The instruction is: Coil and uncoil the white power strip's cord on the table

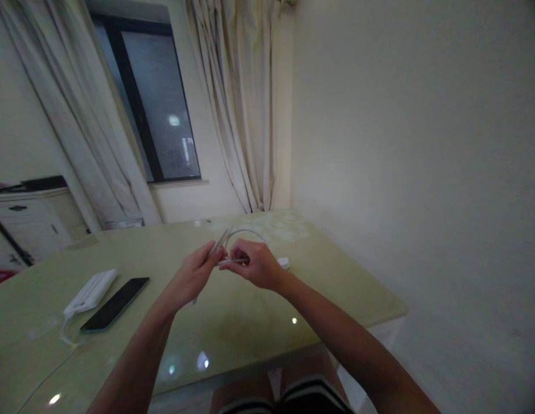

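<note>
A white cable (249, 231) is bunched in loops between my two hands above the table. My left hand (199, 270) is closed around the folded strands, which stick out above its thumb and below its palm. Close beside it, my right hand (255, 263) pinches another part of the same cable with curled fingers. From the bundle, one loop arcs over behind my right hand. A white block, apparently a charger plug (283, 263), lies on the table just past my right wrist; whether the cable joins it is hidden.
On the table (336, 282), left of my arms, lie a white power strip or power bank (91, 292) with a cord and a dark phone (115, 305). A wall (423, 172) borders the table's right side. Curtains and a window (159, 103) are behind, a cabinet (30, 218) far left.
</note>
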Available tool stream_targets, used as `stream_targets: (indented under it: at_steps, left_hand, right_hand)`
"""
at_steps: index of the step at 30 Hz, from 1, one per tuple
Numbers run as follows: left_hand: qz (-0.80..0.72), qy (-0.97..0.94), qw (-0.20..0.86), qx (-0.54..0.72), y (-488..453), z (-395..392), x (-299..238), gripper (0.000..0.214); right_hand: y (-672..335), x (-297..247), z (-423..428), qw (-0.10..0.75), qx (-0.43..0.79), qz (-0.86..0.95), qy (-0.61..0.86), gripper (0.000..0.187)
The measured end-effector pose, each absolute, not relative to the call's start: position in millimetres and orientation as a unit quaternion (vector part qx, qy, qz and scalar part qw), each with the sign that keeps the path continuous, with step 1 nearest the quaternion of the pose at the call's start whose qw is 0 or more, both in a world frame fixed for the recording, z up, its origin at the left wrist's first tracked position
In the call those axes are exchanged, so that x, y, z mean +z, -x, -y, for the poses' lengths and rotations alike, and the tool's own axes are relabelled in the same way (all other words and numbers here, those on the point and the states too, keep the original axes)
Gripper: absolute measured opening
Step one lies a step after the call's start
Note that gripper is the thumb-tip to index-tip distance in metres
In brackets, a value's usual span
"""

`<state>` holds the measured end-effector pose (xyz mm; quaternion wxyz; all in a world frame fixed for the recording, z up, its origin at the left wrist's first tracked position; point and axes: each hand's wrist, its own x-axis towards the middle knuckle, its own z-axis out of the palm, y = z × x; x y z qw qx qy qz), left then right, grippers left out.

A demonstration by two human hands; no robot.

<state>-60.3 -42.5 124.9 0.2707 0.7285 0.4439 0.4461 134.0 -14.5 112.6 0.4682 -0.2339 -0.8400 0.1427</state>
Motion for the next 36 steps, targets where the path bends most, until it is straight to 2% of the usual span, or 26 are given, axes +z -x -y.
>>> stream_targets:
  at_steps: [4, 8, 12, 16, 19, 21, 24, 26, 31, 33, 36]
  left_hand:
    - [-0.392, -0.699, 0.430, 0.415, 59, 51, 121, 0.036]
    - [-0.327, -0.562, 0.595, 0.473, 61, 57, 116, 0.034]
    - [-0.300, -0.469, 0.620, 0.553, 77, 61, 121, 0.029]
    - [-0.317, -0.376, 0.621, 0.610, 102, 68, 138, 0.020]
    - [-0.320, -0.305, 0.594, 0.672, 128, 79, 152, 0.027]
    - [-0.311, -0.300, 0.554, 0.711, 149, 86, 160, 0.032]
    - [-0.327, -0.332, 0.469, 0.750, 177, 91, 165, 0.035]
    - [-0.375, -0.343, 0.411, 0.757, 183, 87, 162, 0.034]
    - [-0.476, -0.394, 0.297, 0.728, 150, 63, 143, 0.021]
    - [-0.504, -0.464, 0.267, 0.678, 129, 53, 136, 0.029]
    - [-0.539, -0.591, 0.237, 0.552, 95, 46, 134, 0.041]
  right_hand:
    - [-150, 108, -5, 0.543, 0.203, 0.774, 0.252, 0.049]
    - [-164, 100, -23, 0.557, 0.242, 0.752, 0.258, 0.047]
    - [-172, 96, -36, 0.536, 0.245, 0.766, 0.259, 0.047]
    - [-178, 98, -46, 0.471, 0.161, 0.822, 0.276, 0.045]
    - [-189, 97, -58, 0.421, 0.068, 0.848, 0.315, 0.038]
    - [-202, 94, -68, 0.422, 0.040, 0.828, 0.367, 0.035]
    - [-226, 86, -79, 0.464, 0.067, 0.768, 0.438, 0.041]
    - [-238, 83, -81, 0.453, 0.087, 0.761, 0.456, 0.046]
    - [-222, 92, -57, 0.283, -0.005, 0.812, 0.510, 0.035]
    - [-199, 99, -37, 0.216, -0.060, 0.840, 0.495, 0.034]
    - [-162, 112, -5, 0.141, -0.097, 0.910, 0.379, 0.034]
